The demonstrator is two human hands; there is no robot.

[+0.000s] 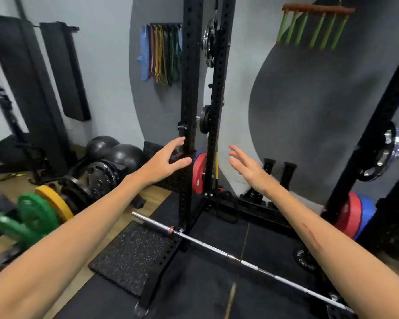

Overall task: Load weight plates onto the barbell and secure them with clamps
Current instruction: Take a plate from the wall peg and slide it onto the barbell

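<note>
Progress on the loading job stands at the start, as far as I can judge: the barbell (240,257) lies low, just above the black floor mat (217,295), resting across the base of the rack (190,111), and its near sleeve end (148,221) is bare chrome with no plate and no clamp on it. The far end runs out of view at the lower right, so I cannot tell whether anything is fitted there. Still to do, by my reading: fetch plates, slide them onto the sleeves, then fit the clamps; no clamp is identifiable in this view. My left hand (165,163) is released, fingers spread and relaxed, reaching beside the rack upright and holding nothing; whether it touches the post I cannot tell. My right hand (245,168) is likewise released, fingers extended forward, grasping nothing and clear of any object. Both reach toward the red plate (198,173) stored low on the rack, behind the upright. It appears to be the likely first pick. Further stock is available: a green plate (36,212) and a yellow plate (53,201) stand on edge at the left beside black plates (97,178), and a red and blue pair (352,215) sits low at the right. The bar itself is a slim silver shaft with knurled sections and a red ring (170,230) at the sleeve collar.
</note>
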